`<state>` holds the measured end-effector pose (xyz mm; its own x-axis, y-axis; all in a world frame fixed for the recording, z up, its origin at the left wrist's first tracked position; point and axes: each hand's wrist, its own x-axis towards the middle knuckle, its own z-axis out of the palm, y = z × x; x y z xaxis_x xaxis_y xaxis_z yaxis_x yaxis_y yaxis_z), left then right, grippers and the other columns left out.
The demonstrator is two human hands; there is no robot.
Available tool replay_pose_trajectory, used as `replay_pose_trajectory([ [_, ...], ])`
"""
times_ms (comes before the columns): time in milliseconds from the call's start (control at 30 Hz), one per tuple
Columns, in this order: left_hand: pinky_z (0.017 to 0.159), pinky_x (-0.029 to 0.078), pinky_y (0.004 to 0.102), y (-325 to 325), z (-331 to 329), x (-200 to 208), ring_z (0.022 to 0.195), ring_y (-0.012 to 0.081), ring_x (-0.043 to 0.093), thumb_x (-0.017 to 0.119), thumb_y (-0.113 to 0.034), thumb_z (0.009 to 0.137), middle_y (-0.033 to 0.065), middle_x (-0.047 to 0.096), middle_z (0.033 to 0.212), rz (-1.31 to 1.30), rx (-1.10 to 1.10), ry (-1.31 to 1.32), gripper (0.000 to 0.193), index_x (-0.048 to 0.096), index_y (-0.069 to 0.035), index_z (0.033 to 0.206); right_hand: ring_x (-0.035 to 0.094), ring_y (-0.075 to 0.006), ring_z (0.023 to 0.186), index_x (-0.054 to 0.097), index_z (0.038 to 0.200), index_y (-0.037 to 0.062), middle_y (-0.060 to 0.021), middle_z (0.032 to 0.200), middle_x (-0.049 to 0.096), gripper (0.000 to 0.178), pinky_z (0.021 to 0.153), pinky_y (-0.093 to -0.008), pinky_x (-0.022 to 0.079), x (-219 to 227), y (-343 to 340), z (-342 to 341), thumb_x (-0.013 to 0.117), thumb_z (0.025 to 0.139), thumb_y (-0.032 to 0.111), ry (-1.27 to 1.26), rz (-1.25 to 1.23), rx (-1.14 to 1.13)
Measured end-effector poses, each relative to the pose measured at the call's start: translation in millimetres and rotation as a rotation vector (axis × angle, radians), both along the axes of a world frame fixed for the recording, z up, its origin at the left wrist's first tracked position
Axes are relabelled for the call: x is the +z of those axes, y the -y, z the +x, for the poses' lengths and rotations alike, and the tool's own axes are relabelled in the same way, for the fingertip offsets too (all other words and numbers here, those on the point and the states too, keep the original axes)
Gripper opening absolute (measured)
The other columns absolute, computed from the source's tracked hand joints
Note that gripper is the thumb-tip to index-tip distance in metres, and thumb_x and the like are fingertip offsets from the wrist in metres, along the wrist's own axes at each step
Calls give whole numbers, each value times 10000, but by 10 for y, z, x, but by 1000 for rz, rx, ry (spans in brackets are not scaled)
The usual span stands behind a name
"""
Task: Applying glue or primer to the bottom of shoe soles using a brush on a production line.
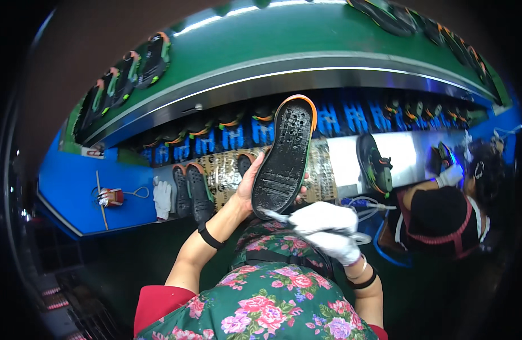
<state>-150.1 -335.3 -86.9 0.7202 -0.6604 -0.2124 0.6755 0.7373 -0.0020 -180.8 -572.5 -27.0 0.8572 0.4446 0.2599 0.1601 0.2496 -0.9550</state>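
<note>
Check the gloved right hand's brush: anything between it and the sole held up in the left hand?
Nothing visible. The brush tip meets the lower edge of the black sole, which the left hand holds up; the right hand sits just below.

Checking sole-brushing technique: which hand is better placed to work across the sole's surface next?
Probably right: the gloved right hand holds a brush at the sole, while the left hand supports it.

Left hand (251,180) bare, gripping black shoe sole (285,156) upright, tread toward camera; gloved right hand (326,224) at its 5 o'clock, brush (275,215) tip touching sole heel; co-worker (442,218) at 3 o'clock
</note>
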Motion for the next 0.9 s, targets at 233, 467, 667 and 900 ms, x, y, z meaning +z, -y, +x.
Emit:
replay_pose_trajectory([
  [233,976,539,622,-505,287,625,1263,544,523,723,-708,776,319,388,1512,189,170,590,1146,258,-56,1595,720,-280,816,683,869,-59,-218,959,712,129,724,-358,619,-266,263,-24,668,769,-139,-447,384,-381],
  [467,1137,439,563,-1236,1531,1049,1421,519,319,434,-636,1015,351,241,1557,-83,609,243,876,223,11,1566,723,-246,784,723,955,-78,-243,1055,732,198,703,-321,612,-646,-67,-60,693,767,-130,-642,408,-414],
  [667,1187,389,514,-1631,2081,748,1473,372,320,550,-331,1043,243,280,1600,314,1021,112,630,324,10,1523,733,-244,862,735,1037,-92,-213,1041,749,251,763,-332,616,-819,-152,-130,707,788,-113,-701,365,-355],
  [900,1238,252,503,-1215,1817,920,1455,353,362,393,-444,1069,177,414,1555,218,1095,248,622,393,18,1485,731,-234,842,741,1023,-90,-211,1011,754,242,755,-332,614,-856,6,-205,725,781,-99,-725,326,-375],
])
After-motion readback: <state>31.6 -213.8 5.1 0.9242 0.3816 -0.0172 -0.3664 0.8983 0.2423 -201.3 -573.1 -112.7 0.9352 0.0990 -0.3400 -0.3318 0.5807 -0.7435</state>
